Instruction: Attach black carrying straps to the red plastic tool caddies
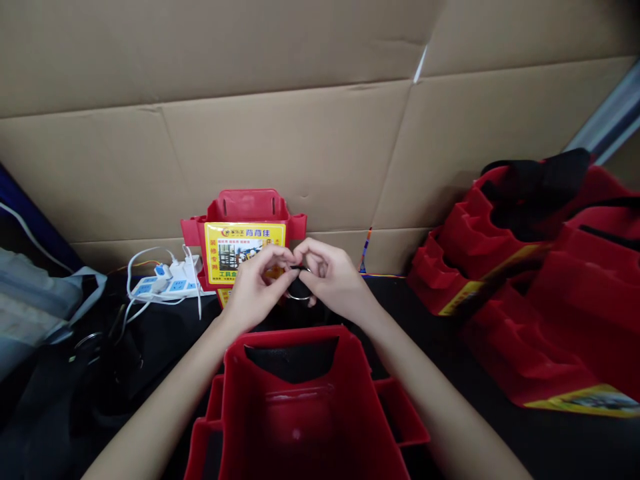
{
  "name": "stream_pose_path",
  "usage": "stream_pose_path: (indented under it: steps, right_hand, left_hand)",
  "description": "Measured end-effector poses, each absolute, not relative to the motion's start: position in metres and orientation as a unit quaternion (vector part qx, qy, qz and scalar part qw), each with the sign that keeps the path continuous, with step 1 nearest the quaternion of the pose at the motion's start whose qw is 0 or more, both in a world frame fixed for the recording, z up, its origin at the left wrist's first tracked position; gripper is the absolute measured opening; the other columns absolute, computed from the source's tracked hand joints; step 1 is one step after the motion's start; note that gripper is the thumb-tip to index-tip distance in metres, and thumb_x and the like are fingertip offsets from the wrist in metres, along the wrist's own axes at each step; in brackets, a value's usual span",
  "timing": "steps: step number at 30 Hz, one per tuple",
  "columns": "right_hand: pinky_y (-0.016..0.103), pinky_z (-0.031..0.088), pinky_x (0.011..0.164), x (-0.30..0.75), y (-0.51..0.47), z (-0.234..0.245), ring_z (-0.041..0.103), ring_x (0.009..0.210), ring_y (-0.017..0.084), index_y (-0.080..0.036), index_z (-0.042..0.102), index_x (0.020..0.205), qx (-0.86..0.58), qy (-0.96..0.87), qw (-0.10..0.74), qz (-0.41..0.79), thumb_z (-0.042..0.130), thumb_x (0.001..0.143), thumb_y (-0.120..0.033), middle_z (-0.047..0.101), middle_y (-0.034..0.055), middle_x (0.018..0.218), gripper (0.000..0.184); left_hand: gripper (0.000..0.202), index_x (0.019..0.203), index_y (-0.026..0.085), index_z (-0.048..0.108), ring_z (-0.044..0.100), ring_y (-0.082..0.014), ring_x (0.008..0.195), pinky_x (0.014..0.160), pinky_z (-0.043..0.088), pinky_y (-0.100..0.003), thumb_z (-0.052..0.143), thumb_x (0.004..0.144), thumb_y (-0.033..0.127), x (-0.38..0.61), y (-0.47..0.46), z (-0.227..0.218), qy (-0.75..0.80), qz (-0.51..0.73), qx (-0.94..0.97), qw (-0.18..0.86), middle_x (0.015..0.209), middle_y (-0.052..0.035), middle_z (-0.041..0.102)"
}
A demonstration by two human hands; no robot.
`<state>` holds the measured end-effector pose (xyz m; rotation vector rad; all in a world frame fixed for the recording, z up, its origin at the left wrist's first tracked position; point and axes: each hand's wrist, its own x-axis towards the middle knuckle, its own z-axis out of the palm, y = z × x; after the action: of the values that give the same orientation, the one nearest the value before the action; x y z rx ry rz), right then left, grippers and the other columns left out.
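Above the far rim of a red plastic tool box (240,400), my left hand (260,283) and my right hand (333,273) meet with bent fingers. Both pinch a piece of black strap (299,269), most of it covered by my fingers. A round metal ring (299,298) hangs at the strap, close under my right thumb. More black material shows through the slot in the box's far wall. Behind my hands stands another red box with a yellow printed label (245,233).
A white power strip (170,287) with plugs and cables lies at left, near black straps with metal rings and a plastic bag (30,300). Several red boxes (505,267) with black straps stand at right. Thin coloured wires (367,250) rise by the cardboard wall (280,153).
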<state>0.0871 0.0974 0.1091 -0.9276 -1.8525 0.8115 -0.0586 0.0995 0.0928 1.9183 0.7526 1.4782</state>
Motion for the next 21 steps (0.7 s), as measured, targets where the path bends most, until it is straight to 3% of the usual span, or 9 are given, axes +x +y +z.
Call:
stream_pose_path:
  steps: [4, 8, 12, 17, 21]
  right_hand:
    - [0.017, 0.038, 0.032, 0.085, 0.098, 0.109, 0.037, 0.032, 0.004, -0.018, 0.048, 0.080, -0.383, -0.707, 0.435, 0.405, 0.053, 0.073, -0.020, 0.028, -0.0108, 0.047, 0.009]
    - [0.016, 0.045, 0.037, 0.090, 0.095, 0.118, 0.047, 0.047, 0.004, -0.017, 0.049, 0.082, -0.318, -0.693, 0.435, 0.479, 0.059, 0.072, -0.020, 0.045, -0.0060, 0.065, 0.014]
    - [0.021, 0.055, 0.052, 0.102, 0.097, 0.125, 0.054, 0.070, 0.008, -0.016, 0.055, 0.096, -0.231, -0.681, 0.365, 0.592, 0.058, 0.075, -0.021, 0.053, 0.0010, 0.089, 0.022]
    - [0.021, 0.055, 0.056, 0.106, 0.104, 0.119, 0.057, 0.074, 0.009, -0.015, 0.059, 0.101, -0.266, -0.652, 0.340, 0.623, 0.061, 0.074, -0.021, 0.058, 0.0038, 0.094, 0.028]
    - [0.017, 0.053, 0.052, 0.101, 0.108, 0.114, 0.056, 0.068, 0.007, -0.015, 0.062, 0.100, -0.282, -0.653, 0.337, 0.617, 0.066, 0.069, -0.021, 0.060, 0.0043, 0.096, 0.032]
  left_hand:
    - [0.022, 0.093, 0.016, 0.055, 0.056, -0.0116, 0.084, 0.074, 0.048, -0.024, 0.058, 0.072, 0.011, -0.060, 0.099, 0.096, 0.285, 0.526, 0.717, 0.358, 0.097, -0.0058, 0.059]
    - [0.016, 0.087, 0.015, 0.055, 0.056, -0.0107, 0.075, 0.070, 0.047, -0.024, 0.060, 0.072, 0.014, -0.064, 0.094, 0.104, 0.277, 0.514, 0.698, 0.414, 0.084, -0.0028, 0.058]
    - [0.017, 0.081, 0.015, 0.056, 0.051, -0.0075, 0.068, 0.064, 0.043, -0.020, 0.056, 0.068, 0.005, -0.068, 0.090, 0.110, 0.296, 0.526, 0.709, 0.365, 0.071, 0.0016, 0.051]
    - [0.023, 0.078, 0.016, 0.051, 0.043, -0.0054, 0.060, 0.053, 0.034, -0.017, 0.053, 0.062, -0.001, -0.069, 0.093, 0.109, 0.313, 0.526, 0.724, 0.319, 0.064, 0.0052, 0.041]
    - [0.025, 0.073, 0.016, 0.048, 0.041, -0.0056, 0.060, 0.053, 0.032, -0.018, 0.049, 0.058, -0.004, -0.067, 0.096, 0.105, 0.329, 0.523, 0.726, 0.303, 0.063, 0.0053, 0.038]
